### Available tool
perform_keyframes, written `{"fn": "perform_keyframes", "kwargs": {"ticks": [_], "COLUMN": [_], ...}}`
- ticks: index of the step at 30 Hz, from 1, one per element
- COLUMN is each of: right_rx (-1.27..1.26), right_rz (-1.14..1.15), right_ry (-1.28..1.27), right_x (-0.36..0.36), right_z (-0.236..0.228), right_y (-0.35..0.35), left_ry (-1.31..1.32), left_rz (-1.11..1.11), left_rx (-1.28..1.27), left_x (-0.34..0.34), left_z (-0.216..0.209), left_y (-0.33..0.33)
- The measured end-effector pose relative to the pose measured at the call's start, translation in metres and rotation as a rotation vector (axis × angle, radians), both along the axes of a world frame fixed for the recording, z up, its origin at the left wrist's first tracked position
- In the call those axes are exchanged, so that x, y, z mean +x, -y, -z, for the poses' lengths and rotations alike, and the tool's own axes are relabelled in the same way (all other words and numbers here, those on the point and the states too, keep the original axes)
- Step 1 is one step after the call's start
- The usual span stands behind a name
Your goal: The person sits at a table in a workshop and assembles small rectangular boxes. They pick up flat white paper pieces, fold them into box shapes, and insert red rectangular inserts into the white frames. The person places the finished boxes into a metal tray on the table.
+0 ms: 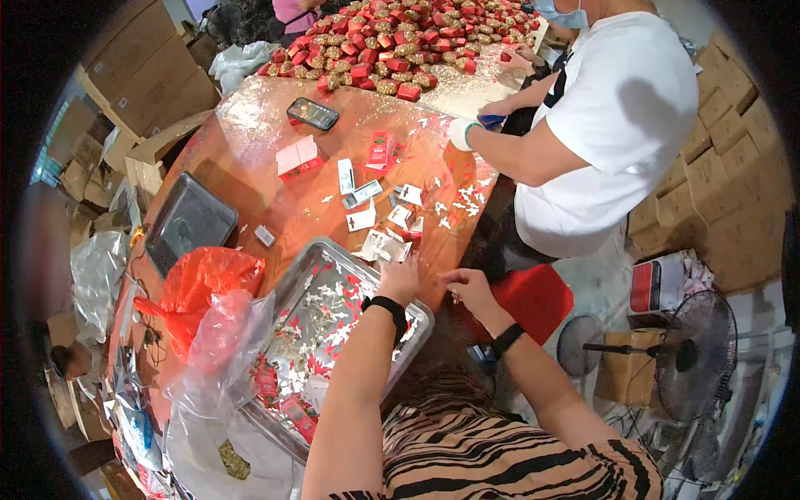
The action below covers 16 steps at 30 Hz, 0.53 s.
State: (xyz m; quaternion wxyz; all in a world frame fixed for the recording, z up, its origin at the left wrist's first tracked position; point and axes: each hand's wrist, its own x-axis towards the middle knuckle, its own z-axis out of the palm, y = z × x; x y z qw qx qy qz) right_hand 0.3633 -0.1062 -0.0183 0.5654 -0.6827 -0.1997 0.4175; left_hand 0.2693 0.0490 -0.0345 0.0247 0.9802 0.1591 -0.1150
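My left hand (400, 282) reaches over the far right corner of a metal tray (321, 243), its fingertips drawn together at a small pile of white cards (384, 247). Whatever they hold is hidden. My right hand (469, 292) hovers just off the table's edge, thumb and fingers pinched on something tiny that I cannot make out. Many small white and red cut-out pieces (333, 312) lie loose in the tray. Beyond the pile are more white cards (362, 218) and a red-and-white packet (382, 150).
A red plastic bag (204, 279) and a clear bag (221, 354) lie left of the tray. Farther back are a black tray (192, 221), a phone (312, 113) and heaped red-and-gold pieces (392, 50). A co-worker (617, 133) stands at right, near a fan (687, 354).
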Motion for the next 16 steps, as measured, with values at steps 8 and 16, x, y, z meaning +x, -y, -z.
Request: {"fn": "perform_keyframes", "kwargs": {"ticks": [8,16], "right_rx": [0.249,0.276], "right_rz": [0.001,-0.235], "right_ry": [0.347,0.488], "right_x": [-0.02,-0.096], "right_z": [-0.028,-0.062], "right_y": [0.006,-0.005], "left_ry": [0.392,0.598], "left_rz": [-0.118,-0.756], "left_rx": [-0.271,-1.426], "left_x": [-0.017,-0.126], "left_z": [-0.051,-0.071], "left_y": [0.012,0.055]}}
